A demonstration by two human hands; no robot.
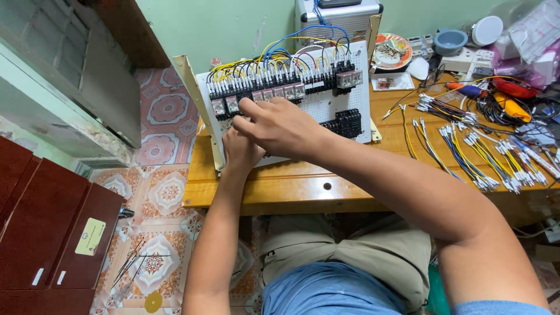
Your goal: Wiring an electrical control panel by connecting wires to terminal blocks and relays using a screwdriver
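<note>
White perforated panel stands tilted on the wooden tabletop, both hands at its relay row. Right hand covers the left hand; neither grip can be made out. Loose wire bundles lie well right.

Looked like a home electrical workshop, improvised in a room w/ patterned floor tiles at lower left and a pale green wall at top. A wooden table across the centre carried a white perforated panel packed w/ relays and coloured wiring. Bundles of pre-cut wires w/ crimped ends lay at right, screwdrivers and pliers near them. Clutter at upper right incl. a plate, a bowl. Dark red cabinets stood at lower left.
</note>
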